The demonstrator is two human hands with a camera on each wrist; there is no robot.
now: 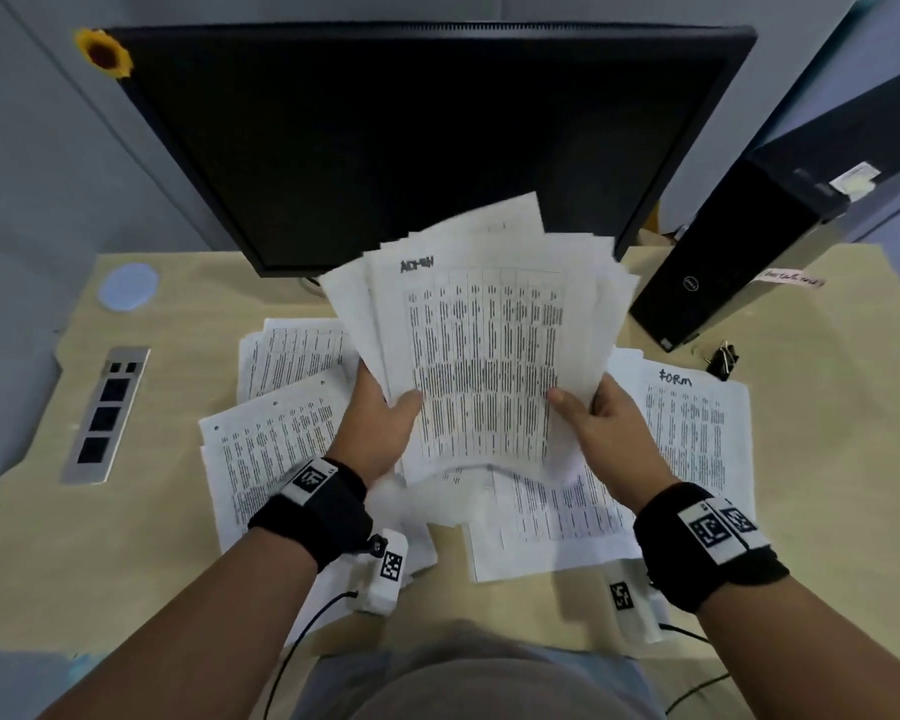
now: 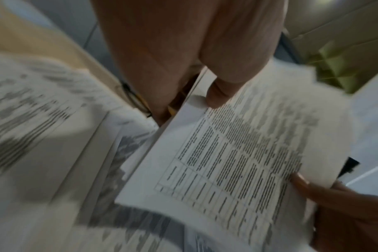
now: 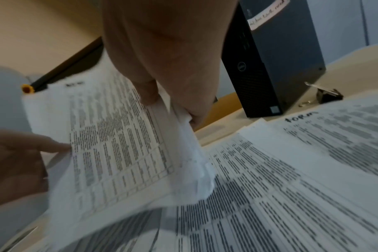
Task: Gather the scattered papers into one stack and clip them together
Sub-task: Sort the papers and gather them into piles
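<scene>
A fanned bundle of printed papers (image 1: 481, 335) is held up above the desk between both hands, its top sheet a dense table. My left hand (image 1: 380, 418) grips its left edge, thumb on top (image 2: 218, 92). My right hand (image 1: 601, 423) grips the right edge, thumb on the top sheet (image 3: 147, 92). More printed sheets lie scattered on the desk: a pile at the left (image 1: 276, 407), a sheet marked "FORM" at the right (image 1: 697, 433) (image 3: 334, 136), others beneath the bundle (image 1: 541, 522). A black binder clip (image 1: 723, 358) (image 3: 328, 95) lies on the desk at the right.
A large dark monitor (image 1: 422, 142) stands close behind the bundle. A black computer tower (image 1: 739, 252) stands at the back right beside the clip. A socket panel (image 1: 106, 413) and a round blue disc (image 1: 128, 286) sit in the wooden desk (image 1: 827, 407) at the left.
</scene>
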